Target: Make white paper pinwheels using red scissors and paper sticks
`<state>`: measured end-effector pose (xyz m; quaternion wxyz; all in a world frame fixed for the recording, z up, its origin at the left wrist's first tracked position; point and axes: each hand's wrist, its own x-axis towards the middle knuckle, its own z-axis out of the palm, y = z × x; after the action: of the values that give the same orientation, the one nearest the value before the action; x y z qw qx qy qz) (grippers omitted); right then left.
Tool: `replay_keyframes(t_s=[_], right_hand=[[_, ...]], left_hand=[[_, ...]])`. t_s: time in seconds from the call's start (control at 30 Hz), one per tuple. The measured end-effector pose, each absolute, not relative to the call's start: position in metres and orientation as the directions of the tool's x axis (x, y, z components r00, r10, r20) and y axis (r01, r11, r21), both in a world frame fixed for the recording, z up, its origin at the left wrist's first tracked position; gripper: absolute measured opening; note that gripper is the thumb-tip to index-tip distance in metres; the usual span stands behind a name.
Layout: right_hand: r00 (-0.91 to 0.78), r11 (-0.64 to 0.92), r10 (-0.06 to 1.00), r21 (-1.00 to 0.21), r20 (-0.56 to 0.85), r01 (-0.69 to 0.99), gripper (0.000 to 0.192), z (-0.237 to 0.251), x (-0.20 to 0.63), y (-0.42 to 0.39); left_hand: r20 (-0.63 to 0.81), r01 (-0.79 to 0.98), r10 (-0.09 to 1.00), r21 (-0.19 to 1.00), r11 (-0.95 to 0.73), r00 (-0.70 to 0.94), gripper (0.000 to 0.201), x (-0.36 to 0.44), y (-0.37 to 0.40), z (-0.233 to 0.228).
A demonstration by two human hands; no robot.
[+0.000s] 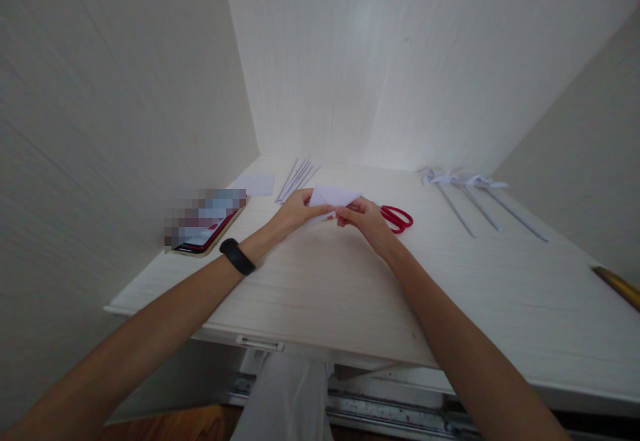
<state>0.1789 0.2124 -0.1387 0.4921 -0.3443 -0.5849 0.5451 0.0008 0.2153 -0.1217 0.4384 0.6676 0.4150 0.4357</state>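
Note:
A folded piece of white paper (334,195) is held above the desk between both hands. My left hand (300,212) grips its left side, thumb along the lower edge. On the other side, my right hand (363,216) pinches the lower right edge, and the two thumbs nearly meet at the middle. Red-handled scissors (399,219) lie just right of my right hand, their blades mostly hidden behind it. Beyond my left hand rest several thin white paper sticks (300,180), with a flat stack of white paper (256,184) to their left.
A phone (210,224), partly blurred out, leans by the left wall. At the back right lie white paper pinwheel- or flower-like pieces (463,179) on grey-white sticks (481,208). A golden object (620,286) sits at the right edge. Walls enclose the white desk (325,294).

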Motion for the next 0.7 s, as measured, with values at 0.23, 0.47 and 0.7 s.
replay_keyframes(t_s=[0.23, 0.47, 0.7], right_hand=[[-0.244, 0.164, 0.95, -0.977, 0.194, -0.137, 0.032, -0.137, 0.181, 0.213], [-0.176, 0.177, 0.963, -0.972, 0.203, -0.156, 0.03, -0.135, 0.182, 0.213], [-0.078, 0.183, 0.973, -0.93, 0.218, -0.318, 0.025, -0.13, 0.189, 0.214]], left_hand=[[0.197, 0.108, 0.931, 0.965, -0.24, 0.308, 0.039, 0.002, 0.215, -0.121], [0.201, 0.088, 0.927, 0.967, -0.239, 0.316, 0.04, 0.002, 0.215, -0.118], [0.197, 0.071, 0.928, 0.971, -0.23, 0.316, 0.043, 0.0, 0.218, -0.118]])
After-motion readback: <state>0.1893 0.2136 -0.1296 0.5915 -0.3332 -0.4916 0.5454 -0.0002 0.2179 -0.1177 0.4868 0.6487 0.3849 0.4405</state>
